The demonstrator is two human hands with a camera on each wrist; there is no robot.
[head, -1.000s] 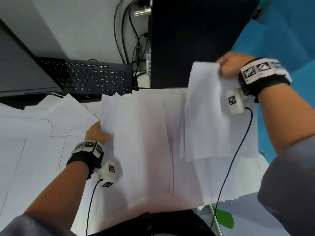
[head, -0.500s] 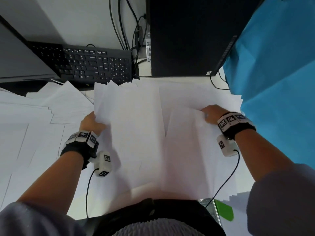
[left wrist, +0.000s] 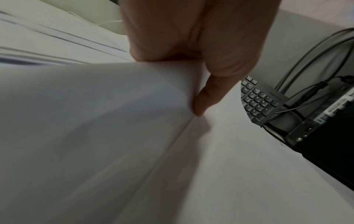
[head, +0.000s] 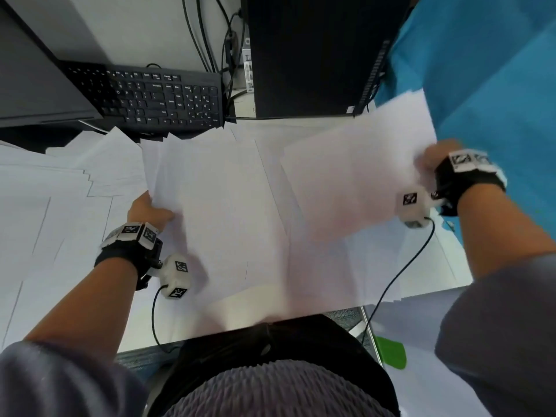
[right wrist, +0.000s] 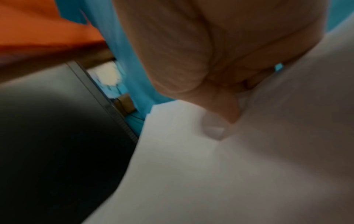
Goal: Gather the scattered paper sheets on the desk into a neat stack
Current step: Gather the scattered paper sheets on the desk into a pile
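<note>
A person is standing at a white desk (head: 415, 284) that is lying almost wholly under loose white paper, seen from above with both forearms reaching forward; the left hand (head: 147, 210) is sitting near the middle left, its wrist turned so the thumb is lying on top of a gathered bundle of sheets (head: 216, 212) while the other fingers are going underneath, pinching the bundle's left edge; in the left wrist view the thumb (left wrist: 206, 97) is pressing down beside the curled paper edge; the right arm is stretching out farther to the right, its hand (head: 427, 159) closing on the right end of a separate sheet (head: 355, 164), thumb above and fingers hidden below, and that sheet is lying slanted, its far right corner rising toward the blue partition (head: 487, 70); the right wrist view is blurred, though it is showing the thumb bearing on white paper; more scattered sheets (head: 45, 206) are fanning out across the left of the desk, overlapping one another, and a few are poking out from under the bundle on the near right; a black keyboard (head: 150, 97) is resting at the far left, its near edge touching the papers, a dark computer tower (head: 310, 52) is standing at the far middle, and black cables (head: 207, 34) are running between them.
</note>
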